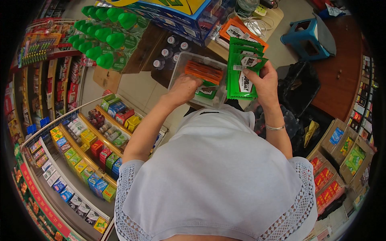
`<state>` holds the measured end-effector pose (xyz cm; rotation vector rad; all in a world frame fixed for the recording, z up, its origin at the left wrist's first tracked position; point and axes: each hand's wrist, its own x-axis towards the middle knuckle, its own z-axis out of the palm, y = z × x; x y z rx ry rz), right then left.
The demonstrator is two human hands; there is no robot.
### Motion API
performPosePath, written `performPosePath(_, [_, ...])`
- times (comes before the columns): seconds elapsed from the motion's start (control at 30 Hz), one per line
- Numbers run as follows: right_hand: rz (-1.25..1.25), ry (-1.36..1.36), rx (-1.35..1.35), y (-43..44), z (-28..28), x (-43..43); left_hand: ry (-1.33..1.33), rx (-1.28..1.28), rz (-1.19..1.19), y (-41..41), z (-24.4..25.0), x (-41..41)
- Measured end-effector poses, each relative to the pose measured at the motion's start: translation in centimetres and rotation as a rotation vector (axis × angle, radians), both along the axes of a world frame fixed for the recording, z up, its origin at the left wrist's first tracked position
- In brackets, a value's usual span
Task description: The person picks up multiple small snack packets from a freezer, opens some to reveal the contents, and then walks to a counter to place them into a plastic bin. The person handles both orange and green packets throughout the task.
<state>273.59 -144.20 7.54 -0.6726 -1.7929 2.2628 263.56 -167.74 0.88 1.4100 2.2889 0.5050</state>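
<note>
In my right hand (267,82) is a fanned stack of green snack packets (241,72) bearing writing, with the thumb pressed on the front ones. My left hand (185,87) reaches into a clear plastic box (174,72). Its fingertips rest by a row of orange packets (203,71) and the green packets (208,90) at the box's near end. The fingertips are partly hidden, so a grip cannot be made out. More orange packets (238,31) lie in a pile beyond my right hand.
Green-capped bottles (104,39) and a blue carton (181,24) stand beyond the box, near white-capped bottles (166,52). A tiered candy rack (87,141) is at my left. To the right are a blue stool (310,39), a black bag-lined bin (298,84) and a brown counter (337,72).
</note>
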Motion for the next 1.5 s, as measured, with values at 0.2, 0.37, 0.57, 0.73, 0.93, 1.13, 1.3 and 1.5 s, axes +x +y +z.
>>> performPosePath(0.2, [0.007, -0.022, 0.066, 0.2, 0.1, 0.0, 0.079, 0.031, -0.082, -0.6, 0.8, 0.4])
performPosePath(0.37, [0.017, -0.024, 0.042, 0.1, 0.0, -0.2, -0.196, -0.307, 0.028, -2.1, 0.5, 0.9])
performPosePath(0.57, [0.067, -0.026, 0.001, -0.6, 0.3, -0.6, -0.223, -0.083, 0.239, -0.9, 2.4, 0.1])
performPosePath(0.73, [0.152, -0.031, -0.091, -2.0, 0.6, -1.4, -0.974, 0.455, 0.598, 0.6, 4.4, 1.0])
performPosePath(0.93, [0.365, -0.064, -0.217, -4.7, 1.9, -2.8, -1.475, 0.825, 0.717, 1.4, 8.2, 3.4])
performPosePath(1.13, [0.523, -0.035, -0.182, -6.1, 2.9, -3.7, -1.484, 1.015, 0.812, 0.0, 8.9, 4.0])
performPosePath(1.3, [0.622, 0.020, -0.260, -7.0, 3.7, -4.1, -1.448, 1.123, 0.884, -1.5, 10.0, 4.7])
performPosePath(1.5, [0.649, -0.051, -0.319, -7.1, 4.0, -4.8, -1.352, 1.156, 0.946, -3.5, 10.6, 4.6])
